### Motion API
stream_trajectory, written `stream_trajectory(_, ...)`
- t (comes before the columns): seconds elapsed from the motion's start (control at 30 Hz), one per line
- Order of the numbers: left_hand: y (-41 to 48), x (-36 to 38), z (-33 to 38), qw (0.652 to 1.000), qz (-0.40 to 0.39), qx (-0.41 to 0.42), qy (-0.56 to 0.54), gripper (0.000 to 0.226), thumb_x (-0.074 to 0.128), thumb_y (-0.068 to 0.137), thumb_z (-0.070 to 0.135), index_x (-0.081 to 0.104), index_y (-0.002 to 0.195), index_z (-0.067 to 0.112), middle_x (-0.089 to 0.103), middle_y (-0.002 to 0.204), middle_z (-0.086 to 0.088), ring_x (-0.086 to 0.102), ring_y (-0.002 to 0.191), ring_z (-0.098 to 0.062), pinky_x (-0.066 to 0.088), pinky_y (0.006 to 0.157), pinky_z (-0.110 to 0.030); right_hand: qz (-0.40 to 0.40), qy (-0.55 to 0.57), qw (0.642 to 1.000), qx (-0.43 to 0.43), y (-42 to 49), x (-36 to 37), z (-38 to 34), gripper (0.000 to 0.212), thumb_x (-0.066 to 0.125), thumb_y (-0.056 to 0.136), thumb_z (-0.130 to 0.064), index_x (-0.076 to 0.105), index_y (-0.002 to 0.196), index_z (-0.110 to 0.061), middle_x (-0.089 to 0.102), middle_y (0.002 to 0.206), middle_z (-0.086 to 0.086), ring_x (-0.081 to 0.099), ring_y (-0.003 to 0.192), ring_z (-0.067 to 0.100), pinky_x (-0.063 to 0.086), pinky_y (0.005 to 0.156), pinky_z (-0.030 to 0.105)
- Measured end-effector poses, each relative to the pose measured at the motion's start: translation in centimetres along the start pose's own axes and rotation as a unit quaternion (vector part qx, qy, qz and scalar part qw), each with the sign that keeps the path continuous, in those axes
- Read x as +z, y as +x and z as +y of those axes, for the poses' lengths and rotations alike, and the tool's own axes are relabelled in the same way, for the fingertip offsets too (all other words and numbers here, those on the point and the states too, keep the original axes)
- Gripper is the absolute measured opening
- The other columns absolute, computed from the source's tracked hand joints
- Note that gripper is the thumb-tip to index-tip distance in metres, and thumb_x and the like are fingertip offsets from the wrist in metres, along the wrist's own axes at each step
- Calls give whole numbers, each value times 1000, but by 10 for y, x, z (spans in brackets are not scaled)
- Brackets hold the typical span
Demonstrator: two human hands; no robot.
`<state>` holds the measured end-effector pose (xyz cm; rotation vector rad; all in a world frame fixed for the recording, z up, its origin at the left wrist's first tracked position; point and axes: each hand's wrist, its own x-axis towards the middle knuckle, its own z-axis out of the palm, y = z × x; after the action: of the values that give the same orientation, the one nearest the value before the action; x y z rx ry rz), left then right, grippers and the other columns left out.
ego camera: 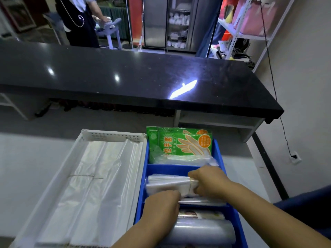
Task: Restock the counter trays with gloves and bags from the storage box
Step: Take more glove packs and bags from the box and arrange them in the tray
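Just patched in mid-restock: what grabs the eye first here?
Bright green glove packs stand in the far compartment of the blue tray. In its middle compartment the right hand grips a bundle of clear bags, the left hand at its near edge. A white tray of flat bags lies left.

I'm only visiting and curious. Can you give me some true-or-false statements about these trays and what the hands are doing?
1. The green glove packets sit in the far compartment of the blue tray. True.
2. The white tray lies to the right of the blue tray. False: it lies to its left.
3. The right hand grips a bundle of clear bags in the blue tray's middle compartment. True.
4. The left hand rests on the white tray. False: it holds the same bundle's near edge.
5. The white tray holds green packets. False: it holds flat pale plastic bags.
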<state>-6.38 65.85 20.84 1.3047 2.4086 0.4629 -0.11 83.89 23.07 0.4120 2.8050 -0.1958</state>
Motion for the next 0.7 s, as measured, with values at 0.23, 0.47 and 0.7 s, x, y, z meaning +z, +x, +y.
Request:
stream_trajectory(0.23,1,-1,6,998,-21,-1,53,16,46,89,18,57,100,22,66,98,-3,60,87,-25,44,71,-34,-99,107,989,36,12,1,0,24,64,66,-26,56,88,-22,66,91,-4,58,83,18,49,70,30)
stream_trajectory(0.47,8,-8,7,997,-4,9,77,11,46,90,20,55,97,21,64,100,-4,57,89,-24,33,66,-32,-19,12,1000,0,16,4,-5,40,60,72,-27,51,110,-27,66,107,0,59,96,25,51,78,36)
stream_trajectory(0.7,28,-12,-12,989,61,9,132,17,51,84,14,54,100,19,61,107,-5,55,98,-25,38,71,-33,98,24,995,15,0,-7,7,28,46,91,-42,59,112,-28,64,115,-5,56,104,16,47,82,33)
